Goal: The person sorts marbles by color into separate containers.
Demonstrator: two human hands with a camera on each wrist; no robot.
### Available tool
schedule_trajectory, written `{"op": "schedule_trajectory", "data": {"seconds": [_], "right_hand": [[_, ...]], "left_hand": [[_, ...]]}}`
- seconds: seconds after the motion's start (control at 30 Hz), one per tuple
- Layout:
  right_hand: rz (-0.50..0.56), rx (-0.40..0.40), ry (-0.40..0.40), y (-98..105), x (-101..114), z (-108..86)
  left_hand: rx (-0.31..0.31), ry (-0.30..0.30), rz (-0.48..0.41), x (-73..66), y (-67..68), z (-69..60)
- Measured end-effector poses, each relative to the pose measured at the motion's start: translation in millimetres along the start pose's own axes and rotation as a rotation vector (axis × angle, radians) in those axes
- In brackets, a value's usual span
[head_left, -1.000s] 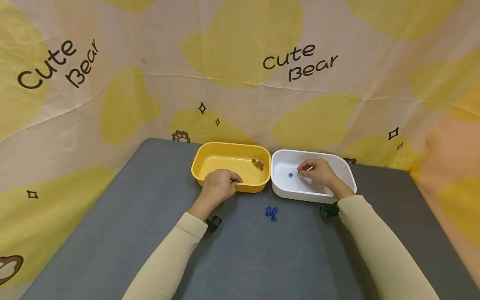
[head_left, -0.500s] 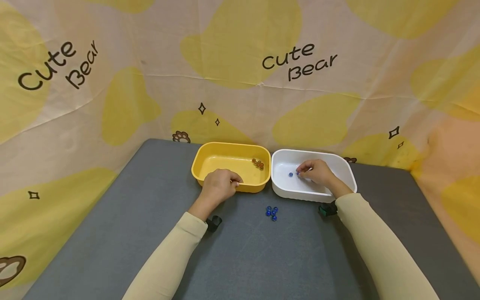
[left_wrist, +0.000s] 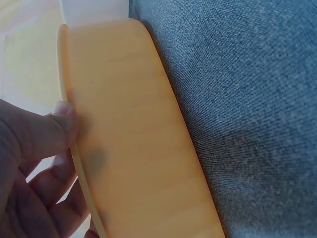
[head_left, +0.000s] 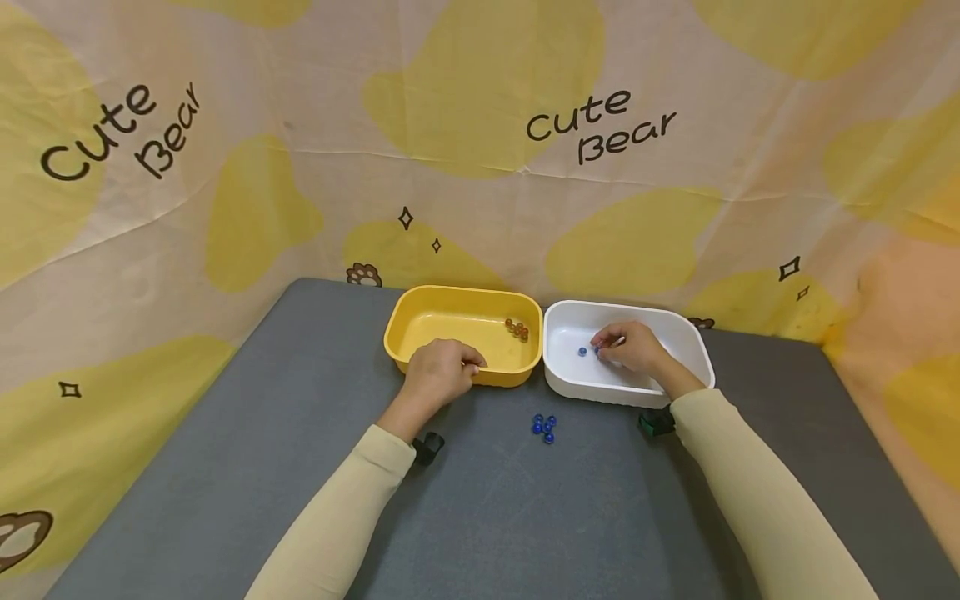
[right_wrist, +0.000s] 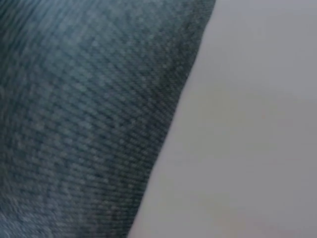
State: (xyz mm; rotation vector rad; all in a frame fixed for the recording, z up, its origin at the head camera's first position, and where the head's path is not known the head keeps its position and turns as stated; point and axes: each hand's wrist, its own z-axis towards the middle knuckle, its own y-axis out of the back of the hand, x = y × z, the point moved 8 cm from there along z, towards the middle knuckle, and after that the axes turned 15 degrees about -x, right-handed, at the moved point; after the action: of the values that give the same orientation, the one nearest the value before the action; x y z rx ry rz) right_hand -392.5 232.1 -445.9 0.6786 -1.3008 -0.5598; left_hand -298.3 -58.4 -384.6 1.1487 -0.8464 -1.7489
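My left hand [head_left: 438,371] grips the near rim of the yellow tub [head_left: 450,300]. In the left wrist view, the thumb [left_wrist: 52,130] presses the tub's outer wall [left_wrist: 129,124] and the fingers lie inside. My right hand [head_left: 633,346] reaches into the white tub [head_left: 581,385], with a small blue marble [head_left: 597,350] between thumb and fingertips. Another blue marble [head_left: 582,352] lies on the tub floor just left of it. Only the white tub's wall [right_wrist: 237,124] and blurred grey surface show in the right wrist view; the hand itself is hidden there.
Several brown marbles [head_left: 517,330] lie at the yellow tub's right end. A cluster of several blue marbles [head_left: 545,427] sits on the grey table [head_left: 525,517] in front of the tubs. A patterned cloth [head_left: 480,150] hangs close behind both tubs.
The right fingertips and the blue marble between them have dropped very slightly inside the white tub. My left hand has kept its place on the yellow tub's rim.
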Motion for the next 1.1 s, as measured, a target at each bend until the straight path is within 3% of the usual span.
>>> {"op": "schedule_trajectory", "data": {"seconds": [0.27, 0.63, 0.87, 1.1], "right_hand": [[0.019, -0.007, 0.027, 6.9, 10.1, -5.8], [0.077, 0.02, 0.063, 20.2, 33.7, -29.6], [0.058, 0.017, 0.081, 26.6, 42.9, -44.3], [0.084, -0.032, 0.132, 37.9, 59.1, -61.3]], "left_hand": [[-0.006, 0.006, 0.004, 0.3, 1.0, -0.3], [0.014, 0.023, 0.001, 0.2, -0.9, 0.1], [0.019, 0.026, 0.007, 1.2, -2.5, 0.0], [0.019, 0.02, 0.008, 0.1, -0.9, 0.4]]}}
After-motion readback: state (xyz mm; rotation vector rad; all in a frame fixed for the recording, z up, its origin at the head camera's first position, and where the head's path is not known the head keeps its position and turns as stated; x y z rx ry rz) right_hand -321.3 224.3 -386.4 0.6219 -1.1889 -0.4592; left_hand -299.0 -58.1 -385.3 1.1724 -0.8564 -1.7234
